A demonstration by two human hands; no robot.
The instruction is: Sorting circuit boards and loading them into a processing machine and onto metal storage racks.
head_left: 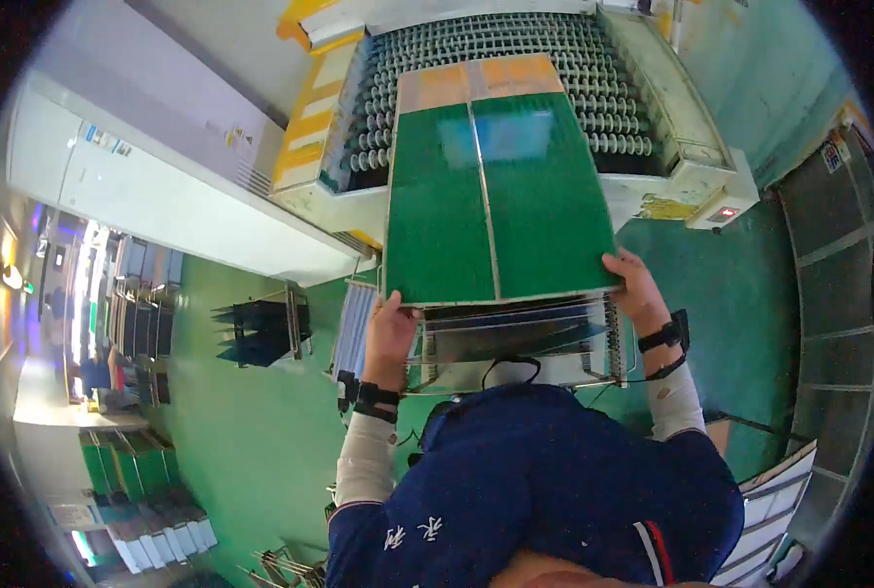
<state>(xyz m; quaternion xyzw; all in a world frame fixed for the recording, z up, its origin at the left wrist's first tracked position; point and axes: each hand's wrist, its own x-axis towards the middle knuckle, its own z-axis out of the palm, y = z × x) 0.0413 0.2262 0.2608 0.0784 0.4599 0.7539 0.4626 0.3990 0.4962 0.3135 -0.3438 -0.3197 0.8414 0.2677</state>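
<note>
A large flat green panel (437,196), which looks like a circuit board, stretches out in front of me with a pale line down its middle. Its far end, tinted orange-brown, lies over the roller conveyor (608,103). At the panel's near left corner my left hand (391,328) is closed on the edge. My right hand (636,284) grips the near right corner, thumb on the edge; the fingers beneath are partly hidden. Just under the panel's near edge stands a rack (613,343) with dark panels (515,338) in it.
A white cabinet (163,186) runs along the left of the conveyor. A small control box (726,211) sits at its right corner. On the green floor to the left stands another rack of dark panels (261,328). Grey framed panels (839,284) line the right side.
</note>
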